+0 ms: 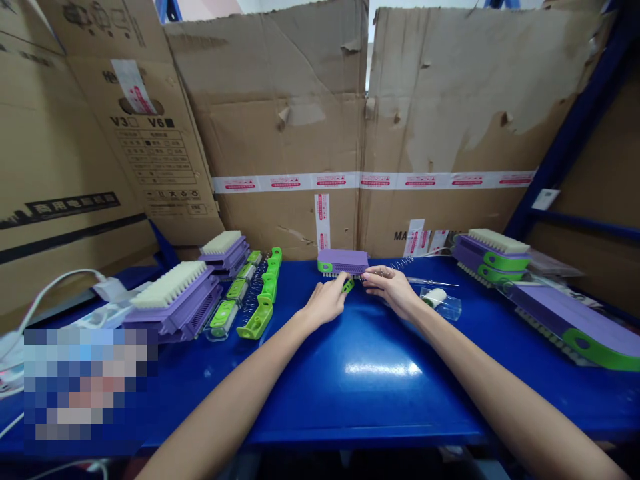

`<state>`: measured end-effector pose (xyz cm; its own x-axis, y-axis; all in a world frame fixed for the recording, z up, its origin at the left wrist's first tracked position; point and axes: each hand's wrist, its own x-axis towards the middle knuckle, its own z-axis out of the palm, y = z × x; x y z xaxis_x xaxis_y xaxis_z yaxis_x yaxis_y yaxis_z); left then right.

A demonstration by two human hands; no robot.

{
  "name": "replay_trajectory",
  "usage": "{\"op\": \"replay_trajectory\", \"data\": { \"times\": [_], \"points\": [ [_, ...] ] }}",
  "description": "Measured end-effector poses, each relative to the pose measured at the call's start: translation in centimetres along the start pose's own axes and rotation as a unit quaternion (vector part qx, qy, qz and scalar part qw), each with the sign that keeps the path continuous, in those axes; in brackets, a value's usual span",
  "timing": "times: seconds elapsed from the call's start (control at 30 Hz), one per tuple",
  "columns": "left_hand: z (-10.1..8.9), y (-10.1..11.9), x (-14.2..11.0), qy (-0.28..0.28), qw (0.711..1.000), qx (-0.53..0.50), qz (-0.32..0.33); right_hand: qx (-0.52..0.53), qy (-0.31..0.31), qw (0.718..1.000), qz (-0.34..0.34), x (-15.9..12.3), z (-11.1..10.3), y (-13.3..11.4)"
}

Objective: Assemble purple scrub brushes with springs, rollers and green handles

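Note:
My left hand [327, 301] is closed around a small green plastic end piece [349, 286], in front of a purple brush [343, 260] with a green end and white bristles facing down. Just right of it, my right hand [395, 291] is pinched at the brush's right end. A thin metal coil spring [382, 271] shows at its fingers; their tips partly hide it. Behind that hand lies another coil spring [403, 262]. A screwdriver-like thin rod [434, 283] and a clear plastic piece with a white roll [436, 297] lie to its right.
On the left stand stacked purple brush bodies [173, 303], a row of green-and-clear parts [226, 315], more springs [253, 288] and green end pieces [257, 320]. Finished-looking purple brushes [493, 257] are stacked right. Cardboard [280, 147] walls the back of the blue table [370, 407].

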<state>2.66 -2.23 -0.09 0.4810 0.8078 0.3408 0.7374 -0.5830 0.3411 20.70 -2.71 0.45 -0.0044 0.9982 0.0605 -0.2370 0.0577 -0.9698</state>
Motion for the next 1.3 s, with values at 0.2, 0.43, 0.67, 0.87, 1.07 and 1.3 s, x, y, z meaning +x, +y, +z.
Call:
{"op": "replay_trajectory", "data": {
  "times": [0.2,0.43,0.67,0.87,1.07,1.3],
  "points": [
    [-0.3,-0.2,0.5,0.115,0.988,-0.1,0.003,0.054,-0.032,0.998,0.008,-0.1,0.1,-0.1],
    [-0.3,0.9,0.6,0.121,0.975,-0.185,0.01,0.082,-0.056,0.995,0.025,-0.2,0.3,-0.1],
    [-0.4,1.2,0.6,0.117,0.95,-0.289,-0.018,0.097,-0.079,0.99,0.06,-0.5,0.6,-0.1],
    [-0.5,0.8,1.2,0.078,0.895,-0.438,-0.029,0.116,-0.078,0.987,0.078,-0.4,0.5,-0.4],
    [-0.2,0.7,1.2,0.105,0.906,-0.408,-0.035,0.069,-0.079,0.994,-0.004,-0.6,0.7,-0.4],
    [0.0,1.5,0.6,0.181,0.934,-0.308,-0.006,-0.029,-0.018,0.996,-0.081,-0.6,1.3,-0.4]
  ]
}}
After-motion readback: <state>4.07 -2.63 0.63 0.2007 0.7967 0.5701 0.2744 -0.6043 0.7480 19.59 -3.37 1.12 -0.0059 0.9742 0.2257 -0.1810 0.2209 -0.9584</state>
